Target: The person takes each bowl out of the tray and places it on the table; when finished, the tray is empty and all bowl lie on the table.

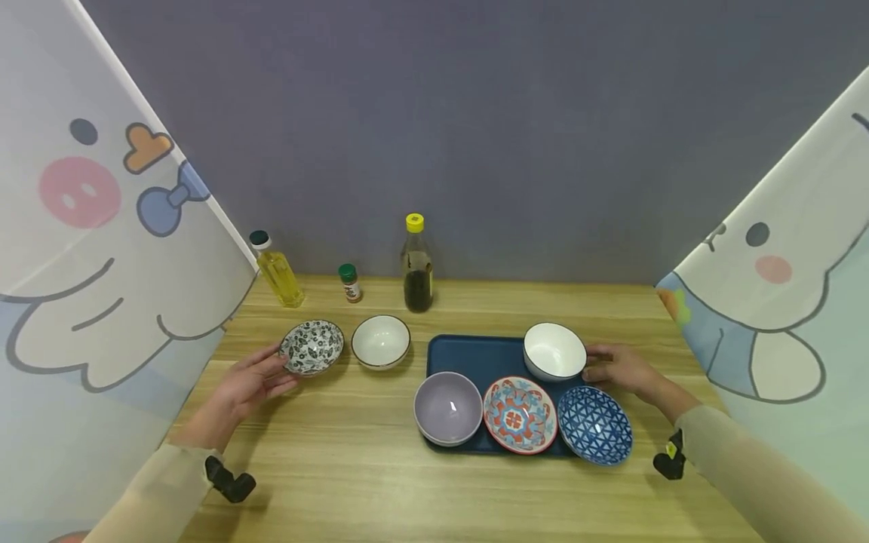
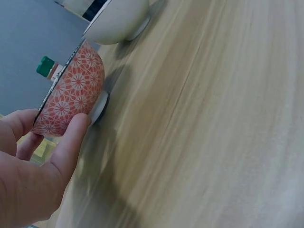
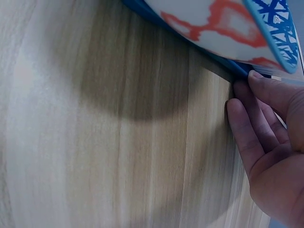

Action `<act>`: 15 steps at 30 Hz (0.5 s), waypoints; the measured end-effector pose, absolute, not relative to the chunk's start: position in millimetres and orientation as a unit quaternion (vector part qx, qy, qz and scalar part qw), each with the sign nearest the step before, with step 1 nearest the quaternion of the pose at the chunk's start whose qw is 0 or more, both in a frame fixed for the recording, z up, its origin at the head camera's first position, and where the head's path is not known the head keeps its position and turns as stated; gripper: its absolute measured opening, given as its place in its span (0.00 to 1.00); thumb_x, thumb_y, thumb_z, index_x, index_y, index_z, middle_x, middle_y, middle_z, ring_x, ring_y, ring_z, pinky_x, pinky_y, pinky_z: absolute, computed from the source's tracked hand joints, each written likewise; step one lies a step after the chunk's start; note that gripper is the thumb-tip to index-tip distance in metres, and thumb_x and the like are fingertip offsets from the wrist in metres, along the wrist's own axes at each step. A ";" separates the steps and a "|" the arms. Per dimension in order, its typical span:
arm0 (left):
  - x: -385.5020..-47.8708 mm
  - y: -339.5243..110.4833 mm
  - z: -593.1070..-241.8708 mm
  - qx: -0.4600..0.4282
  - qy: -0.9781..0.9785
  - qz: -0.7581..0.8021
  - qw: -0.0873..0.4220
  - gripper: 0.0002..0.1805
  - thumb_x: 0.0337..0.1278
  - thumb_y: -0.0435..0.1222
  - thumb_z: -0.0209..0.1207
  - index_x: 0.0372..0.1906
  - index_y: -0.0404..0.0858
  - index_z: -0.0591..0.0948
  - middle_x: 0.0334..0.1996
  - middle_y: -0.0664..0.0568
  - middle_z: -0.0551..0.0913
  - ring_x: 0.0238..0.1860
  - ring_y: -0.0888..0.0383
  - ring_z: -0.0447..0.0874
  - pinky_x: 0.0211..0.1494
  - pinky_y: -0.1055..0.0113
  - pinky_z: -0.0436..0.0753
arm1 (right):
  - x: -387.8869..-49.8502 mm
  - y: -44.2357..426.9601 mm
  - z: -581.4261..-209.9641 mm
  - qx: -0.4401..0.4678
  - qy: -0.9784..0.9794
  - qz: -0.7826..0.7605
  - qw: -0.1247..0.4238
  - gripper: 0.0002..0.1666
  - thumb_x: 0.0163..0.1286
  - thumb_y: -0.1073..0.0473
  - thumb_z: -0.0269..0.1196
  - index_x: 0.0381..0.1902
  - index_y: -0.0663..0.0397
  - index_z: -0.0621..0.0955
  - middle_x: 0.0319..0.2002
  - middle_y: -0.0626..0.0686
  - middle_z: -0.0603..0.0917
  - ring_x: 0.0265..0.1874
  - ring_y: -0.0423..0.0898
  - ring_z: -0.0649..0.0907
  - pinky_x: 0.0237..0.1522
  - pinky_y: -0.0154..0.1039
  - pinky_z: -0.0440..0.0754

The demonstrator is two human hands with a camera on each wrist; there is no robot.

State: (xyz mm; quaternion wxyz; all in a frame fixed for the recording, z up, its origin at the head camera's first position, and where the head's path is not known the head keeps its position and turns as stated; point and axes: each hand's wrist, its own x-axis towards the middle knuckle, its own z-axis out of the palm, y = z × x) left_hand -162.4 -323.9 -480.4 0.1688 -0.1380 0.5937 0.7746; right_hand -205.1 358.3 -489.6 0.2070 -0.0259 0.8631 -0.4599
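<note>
Black-and-white inside and red-flowered outside, the floral bowl (image 1: 312, 347) sits in the narrow grip of the left hand (image 1: 247, 383), whose fingers pinch it from its left side, at rim and lower wall; whether its foot clears the table (image 1: 326, 483) I cannot tell. Across from it, the right hand (image 1: 624, 369) brings thumb and finger together at the right edge of the blue tray (image 1: 475, 354), seemingly pinching it. Just right of the floral bowl, a white bowl (image 1: 381, 342) stands on the table. The tray bears a second white bowl (image 1: 554, 351) at back right, a lavender bowl (image 1: 448, 407) at front left, a red-and-blue patterned bowl (image 1: 520, 415) at front middle and a blue triangle-patterned bowl (image 1: 594, 424) overhanging its front right. Farther back stand an oil bottle (image 1: 281, 279), a green-capped seasoning jar (image 1: 351, 290) and a yellow-capped sauce bottle (image 1: 417, 279). I judge the step in hand to be grasping the floral bowl while steadying the tray; the next move calls for a level hold that avoids knocking the neighbouring white bowl.
</note>
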 end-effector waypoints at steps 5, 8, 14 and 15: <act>-161.6 -322.0 -488.8 -0.139 0.602 0.770 0.158 0.45 0.77 0.35 0.56 0.83 0.36 0.40 0.44 0.55 0.87 0.44 0.57 0.91 0.57 0.59 0.88 | -203.1 358.0 -487.7 -0.028 0.865 -0.458 0.203 0.40 0.64 0.66 0.71 0.69 0.79 0.68 0.61 0.78 0.76 0.47 0.58 0.88 0.44 0.46 0.92; -159.7 -321.2 -491.5 -0.141 0.608 0.767 0.151 0.45 0.77 0.36 0.56 0.84 0.36 0.40 0.44 0.54 0.87 0.43 0.57 0.91 0.56 0.59 0.89 | -204.4 357.3 -488.0 -0.024 0.868 -0.453 0.203 0.40 0.64 0.65 0.71 0.69 0.78 0.68 0.62 0.77 0.77 0.47 0.57 0.89 0.44 0.45 0.92; -158.0 -322.4 -494.2 -0.123 0.626 0.756 0.144 0.46 0.76 0.39 0.57 0.84 0.38 0.41 0.51 0.49 0.84 0.47 0.54 0.90 0.59 0.56 0.87 | -205.6 357.3 -490.1 -0.024 0.874 -0.440 0.203 0.41 0.64 0.65 0.72 0.69 0.77 0.69 0.62 0.76 0.76 0.47 0.56 0.89 0.44 0.45 0.92; -157.8 -322.7 -494.4 -0.118 0.629 0.755 0.145 0.46 0.76 0.39 0.57 0.84 0.38 0.41 0.54 0.46 0.82 0.48 0.53 0.90 0.60 0.56 0.87 | -205.7 357.3 -490.2 -0.024 0.874 -0.440 0.203 0.41 0.63 0.65 0.72 0.69 0.76 0.69 0.62 0.76 0.76 0.47 0.56 0.89 0.44 0.45 0.92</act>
